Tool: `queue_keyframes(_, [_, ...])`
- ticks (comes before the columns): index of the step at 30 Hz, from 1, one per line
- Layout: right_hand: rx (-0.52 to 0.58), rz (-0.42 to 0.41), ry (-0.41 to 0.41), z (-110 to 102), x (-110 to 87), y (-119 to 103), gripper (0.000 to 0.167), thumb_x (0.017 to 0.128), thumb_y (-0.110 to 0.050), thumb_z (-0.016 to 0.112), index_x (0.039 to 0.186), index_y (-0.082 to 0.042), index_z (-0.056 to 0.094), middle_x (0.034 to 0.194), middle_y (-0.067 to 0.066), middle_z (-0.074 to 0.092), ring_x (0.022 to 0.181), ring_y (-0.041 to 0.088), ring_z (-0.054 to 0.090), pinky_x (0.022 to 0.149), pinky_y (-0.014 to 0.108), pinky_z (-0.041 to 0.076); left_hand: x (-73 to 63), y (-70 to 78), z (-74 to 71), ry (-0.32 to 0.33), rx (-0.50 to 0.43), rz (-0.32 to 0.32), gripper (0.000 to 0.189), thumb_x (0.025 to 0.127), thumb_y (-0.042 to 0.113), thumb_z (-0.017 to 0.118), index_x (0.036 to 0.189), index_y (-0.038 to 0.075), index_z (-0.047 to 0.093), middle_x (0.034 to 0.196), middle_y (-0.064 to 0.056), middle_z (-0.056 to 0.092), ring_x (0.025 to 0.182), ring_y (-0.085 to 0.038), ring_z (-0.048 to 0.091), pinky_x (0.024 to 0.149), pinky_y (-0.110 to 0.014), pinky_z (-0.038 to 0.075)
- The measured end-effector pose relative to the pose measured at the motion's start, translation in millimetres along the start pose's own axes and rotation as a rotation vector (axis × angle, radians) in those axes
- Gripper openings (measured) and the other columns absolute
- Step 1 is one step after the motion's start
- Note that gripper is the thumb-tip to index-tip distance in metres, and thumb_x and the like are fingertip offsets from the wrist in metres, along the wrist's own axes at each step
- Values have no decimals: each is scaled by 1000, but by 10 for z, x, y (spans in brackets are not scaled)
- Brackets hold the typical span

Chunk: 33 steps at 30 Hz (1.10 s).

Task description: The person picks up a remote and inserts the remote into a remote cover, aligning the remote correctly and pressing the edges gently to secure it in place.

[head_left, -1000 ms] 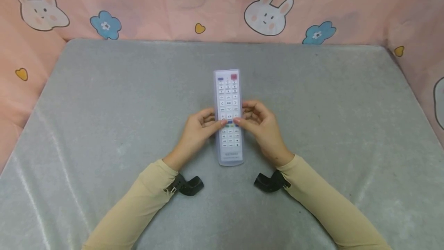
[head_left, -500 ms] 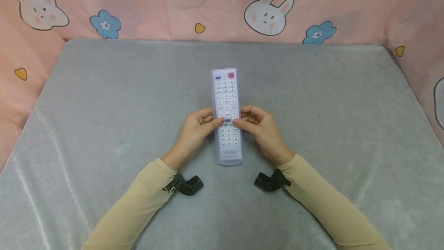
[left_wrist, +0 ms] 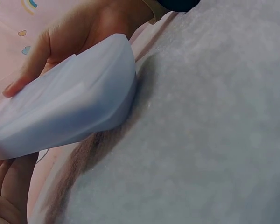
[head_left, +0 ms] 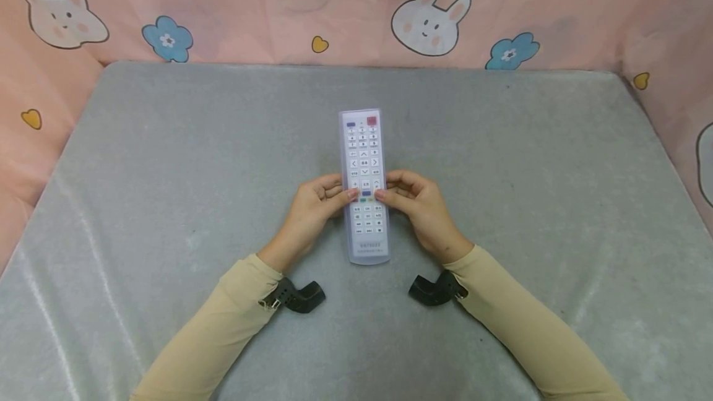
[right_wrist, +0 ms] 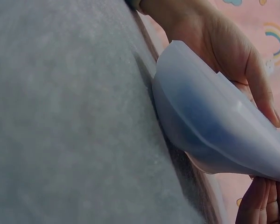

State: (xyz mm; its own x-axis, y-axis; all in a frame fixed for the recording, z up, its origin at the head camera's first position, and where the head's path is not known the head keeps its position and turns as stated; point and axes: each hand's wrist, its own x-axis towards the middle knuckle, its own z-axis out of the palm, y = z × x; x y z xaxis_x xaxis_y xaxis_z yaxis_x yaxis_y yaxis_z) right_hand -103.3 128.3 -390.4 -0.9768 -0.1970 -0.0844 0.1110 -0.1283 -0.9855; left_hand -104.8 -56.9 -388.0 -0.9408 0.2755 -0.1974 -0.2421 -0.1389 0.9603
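Observation:
A white remote control (head_left: 369, 237) in a translucent cover is held at mid-length by both hands, buttons facing up. My left hand (head_left: 309, 209) pinches its left edge, thumb on the face and fingers bent at the side and beneath. On the opposite edge, my right hand (head_left: 427, 210) grips in the same way. Both thumbs lie beside a blue button (head_left: 366, 193). In the left wrist view the near end of the covered remote (left_wrist: 91, 100) stands tilted, close above the cloth; the right wrist view shows that end of the remote (right_wrist: 205, 116) too.
Grey cloth covers the table (head_left: 223, 122). A pink curtain (head_left: 356, 11) with rabbits, flowers and hearts hangs along the back and sides. A black wrist mount (head_left: 301, 296) juts inward from the left sleeve, and another black mount (head_left: 431, 291) from the right.
The remote has shifted slightly left and away from the person, with both hands still holding it. Over the last half second it has hardly moved.

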Motion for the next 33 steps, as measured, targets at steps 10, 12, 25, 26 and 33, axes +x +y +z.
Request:
queue_keyframes(10, [-4, -3, 1, 1, 1, 2, 18, 85, 11, 59, 101, 6, 62, 85, 1, 67, 80, 12, 64, 76, 25, 55, 0, -8, -4, -13, -20, 11, 36, 92, -4, 55, 126, -15, 48, 117, -29, 58, 104, -32, 62, 85, -31, 53])
queue_keyframes(12, [2, 1, 8, 2, 1, 2, 18, 85, 10, 59, 101, 4, 62, 85, 0, 68, 81, 12, 64, 76, 25, 54, 3, -15, -6, -15, -21, 12, 36, 91, -4, 55, 126, -15, 48, 118, -29, 58, 103, -31, 63, 85, -32, 53])
queue_keyframes(25, [34, 18, 119, -32, 20, 19, 16, 89, 4, 58, 104, 3, 63, 86, -2, 68, 83, 10, 62, 77, 22, 51, 7, -28, 7, -92, 145, -90, 35, 88, 1, 61, 120, -11, 52, 110, -25, 64, 91, -18, 65, 80, -28, 54])
queue_keyframes(26, [31, 22, 117, -32, 21, 17, 18, 89, 4, 58, 107, 7, 61, 87, -2, 68, 83, 10, 62, 77, 22, 52, 6, -27, 7, -79, 148, -96, 35, 88, 1, 62, 120, -11, 52, 108, -24, 65, 87, -16, 65, 77, -27, 54])
queue_keyframes(33, [-22, 83, 44, -26, 31, -4, 34, 88, 4, 59, 118, 17, 51, 93, 3, 66, 87, 12, 62, 79, 23, 53, 28, -25, -22, 5, 100, -87, 36, 90, 3, 61, 122, -11, 53, 111, -25, 64, 87, -16, 66, 79, -27, 55])
